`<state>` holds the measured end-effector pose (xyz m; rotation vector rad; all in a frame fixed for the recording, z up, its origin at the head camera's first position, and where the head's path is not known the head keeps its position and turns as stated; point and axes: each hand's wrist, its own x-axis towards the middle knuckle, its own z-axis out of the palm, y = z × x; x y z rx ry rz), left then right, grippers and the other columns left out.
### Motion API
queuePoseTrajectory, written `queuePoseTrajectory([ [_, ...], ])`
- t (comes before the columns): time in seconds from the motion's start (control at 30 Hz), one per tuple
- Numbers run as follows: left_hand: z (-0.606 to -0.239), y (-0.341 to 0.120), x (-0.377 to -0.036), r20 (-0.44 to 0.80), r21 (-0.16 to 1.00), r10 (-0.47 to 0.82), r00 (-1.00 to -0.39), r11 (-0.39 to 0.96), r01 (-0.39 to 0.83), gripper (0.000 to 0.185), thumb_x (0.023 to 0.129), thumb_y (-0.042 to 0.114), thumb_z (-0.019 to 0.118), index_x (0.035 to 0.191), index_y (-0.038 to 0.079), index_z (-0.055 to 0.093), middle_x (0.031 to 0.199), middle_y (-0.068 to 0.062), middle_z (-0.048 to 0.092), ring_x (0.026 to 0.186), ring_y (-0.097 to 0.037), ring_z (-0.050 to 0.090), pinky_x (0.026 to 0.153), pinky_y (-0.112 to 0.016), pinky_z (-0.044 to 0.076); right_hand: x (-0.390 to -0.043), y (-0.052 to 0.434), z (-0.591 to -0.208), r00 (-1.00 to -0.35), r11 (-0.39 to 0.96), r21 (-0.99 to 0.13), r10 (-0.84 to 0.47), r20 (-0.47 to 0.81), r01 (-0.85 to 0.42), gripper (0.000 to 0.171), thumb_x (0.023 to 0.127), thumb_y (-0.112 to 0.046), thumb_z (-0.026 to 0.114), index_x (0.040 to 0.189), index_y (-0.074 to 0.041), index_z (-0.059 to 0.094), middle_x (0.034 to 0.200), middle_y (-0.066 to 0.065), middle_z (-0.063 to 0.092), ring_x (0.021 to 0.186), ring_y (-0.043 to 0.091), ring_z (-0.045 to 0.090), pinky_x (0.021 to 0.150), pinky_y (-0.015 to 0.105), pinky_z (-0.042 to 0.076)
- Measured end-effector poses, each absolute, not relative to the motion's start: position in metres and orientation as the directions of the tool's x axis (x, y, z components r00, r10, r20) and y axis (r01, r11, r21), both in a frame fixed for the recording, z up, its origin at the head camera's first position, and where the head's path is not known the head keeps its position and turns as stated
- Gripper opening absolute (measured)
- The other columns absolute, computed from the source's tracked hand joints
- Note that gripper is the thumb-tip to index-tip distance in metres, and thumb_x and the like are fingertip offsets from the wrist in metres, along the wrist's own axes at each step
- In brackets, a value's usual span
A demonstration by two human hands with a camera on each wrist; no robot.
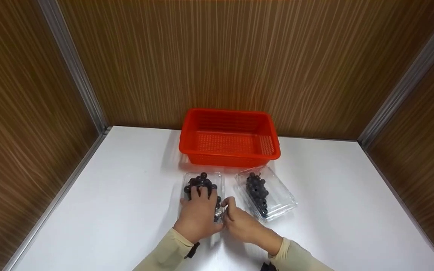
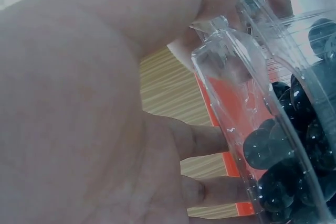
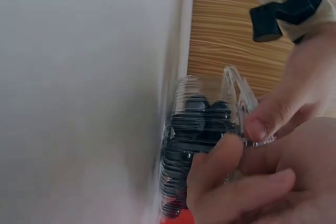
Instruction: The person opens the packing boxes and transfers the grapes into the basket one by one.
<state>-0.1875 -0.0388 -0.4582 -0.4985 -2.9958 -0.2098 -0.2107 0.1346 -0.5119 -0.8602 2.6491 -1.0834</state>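
A clear plastic clamshell box [image 1: 219, 177] holding dark grapes [image 2: 278, 182] lies on the white table in front of the basket. Over its top, my left hand [image 1: 199, 216] spreads fairly straight fingers. The left thumb [image 3: 260, 127] touches the box edge nearest me. At the box's near right side, my right hand [image 1: 241, 225] has bent fingers and pinches the plastic edge; the exact contact is partly hidden. To the right lies a second clear clamshell box [image 1: 281, 195], set at an angle, with a bunch of dark grapes [image 1: 256, 192] inside.
Behind the boxes stands a red plastic basket [image 1: 230, 159] with perforated sides and floor. Wood-grain panels [image 1: 217, 56] enclose the white table [image 1: 126, 188] at the back and on both sides.
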Motion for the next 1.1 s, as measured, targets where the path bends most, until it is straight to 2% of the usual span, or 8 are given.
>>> queuePoseTrajectory([
  [0.1, -0.4587, -0.0393, -0.1868, 0.121, 0.112, 0.317, -0.941, 0.937, 0.330, 0.097, 0.076, 0.059, 0.082, 0.145, -0.001, 0.053, 0.138, -0.030, 0.054, 0.129, -0.057, 0.050, 0.084, -0.075, 0.051, -0.2069, 0.1325, -0.5106, -0.846, 0.683, -0.538, -0.521, 0.117, -0.494, 0.009, 0.105, -0.011, 0.044, 0.112, -0.008, 0.039, 0.075, 0.005, 0.059, 0.065, 0.023, 0.061, 0.057, 0.040, 0.048],
  [0.23, -0.4588, -0.0389, -0.1874, 0.109, 0.115, 0.312, -0.944, 0.939, 0.324, 0.095, 0.077, 0.060, 0.080, 0.146, 0.001, 0.052, 0.140, -0.030, 0.053, 0.130, -0.057, 0.049, 0.086, -0.075, 0.050, -0.2056, 0.1320, -0.5080, -0.854, 0.745, -0.433, -0.502, 0.139, -0.508, 0.009, 0.106, -0.015, 0.047, 0.102, -0.007, 0.046, 0.069, 0.010, 0.060, 0.063, 0.034, 0.065, 0.051, 0.048, 0.047],
  [0.33, -0.4599, -0.0387, -0.1873, 0.100, 0.119, 0.311, -0.945, 0.939, 0.322, 0.094, 0.077, 0.061, 0.080, 0.146, 0.004, 0.053, 0.140, -0.029, 0.053, 0.130, -0.057, 0.049, 0.087, -0.075, 0.049, -0.2067, 0.1328, -0.5070, -0.844, 0.747, -0.410, -0.521, 0.127, -0.523, 0.019, 0.107, -0.018, 0.047, 0.091, -0.008, 0.052, 0.065, 0.008, 0.058, 0.062, 0.034, 0.064, 0.052, 0.049, 0.046],
  [0.5, -0.4619, -0.0376, -0.1861, 0.121, 0.121, 0.316, -0.941, 0.936, 0.330, 0.090, 0.075, 0.063, 0.081, 0.140, 0.006, 0.056, 0.136, -0.028, 0.055, 0.128, -0.058, 0.051, 0.084, -0.075, 0.050, -0.2083, 0.1352, -0.5075, -0.819, 0.734, -0.394, -0.567, 0.092, -0.553, 0.031, 0.108, -0.019, 0.045, 0.077, -0.013, 0.051, 0.062, 0.003, 0.053, 0.059, 0.029, 0.060, 0.053, 0.048, 0.045],
  [0.67, -0.4607, -0.0380, -0.1865, 0.144, 0.120, 0.312, -0.939, 0.936, 0.330, 0.087, 0.075, 0.060, 0.081, 0.138, 0.005, 0.056, 0.131, -0.028, 0.057, 0.125, -0.057, 0.053, 0.083, -0.074, 0.051, -0.2090, 0.1342, -0.5063, -0.822, 0.741, -0.386, -0.562, 0.091, -0.549, 0.032, 0.108, -0.018, 0.043, 0.077, -0.013, 0.051, 0.063, 0.006, 0.057, 0.063, 0.034, 0.064, 0.055, 0.050, 0.048],
  [0.87, -0.4602, -0.0393, -0.1880, 0.153, 0.127, 0.320, -0.935, 0.932, 0.340, 0.085, 0.076, 0.059, 0.079, 0.137, 0.004, 0.057, 0.127, -0.027, 0.058, 0.121, -0.054, 0.054, 0.079, -0.072, 0.053, -0.2084, 0.1335, -0.5054, -0.837, 0.763, -0.387, -0.545, 0.044, -0.518, 0.030, 0.109, -0.020, 0.040, 0.086, -0.010, 0.057, 0.073, 0.012, 0.066, 0.075, 0.039, 0.069, 0.061, 0.053, 0.053],
  [1.0, -0.4615, -0.0391, -0.1884, 0.158, 0.121, 0.326, -0.932, 0.930, 0.346, 0.087, 0.076, 0.063, 0.076, 0.137, 0.004, 0.057, 0.126, -0.027, 0.058, 0.120, -0.053, 0.055, 0.077, -0.070, 0.054, -0.2076, 0.1340, -0.5052, -0.834, 0.772, -0.364, -0.551, 0.024, -0.520, 0.030, 0.109, -0.022, 0.040, 0.093, -0.007, 0.060, 0.075, 0.013, 0.067, 0.075, 0.038, 0.069, 0.062, 0.052, 0.053],
  [1.1, -0.4616, -0.0393, -0.1881, 0.160, 0.123, 0.333, -0.929, 0.927, 0.354, 0.087, 0.077, 0.066, 0.075, 0.136, 0.004, 0.058, 0.125, -0.027, 0.059, 0.119, -0.053, 0.055, 0.076, -0.069, 0.054, -0.2069, 0.1347, -0.5048, -0.831, 0.772, -0.359, -0.556, 0.017, -0.524, 0.030, 0.109, -0.022, 0.040, 0.090, -0.009, 0.058, 0.073, 0.011, 0.064, 0.073, 0.037, 0.068, 0.060, 0.052, 0.053],
])
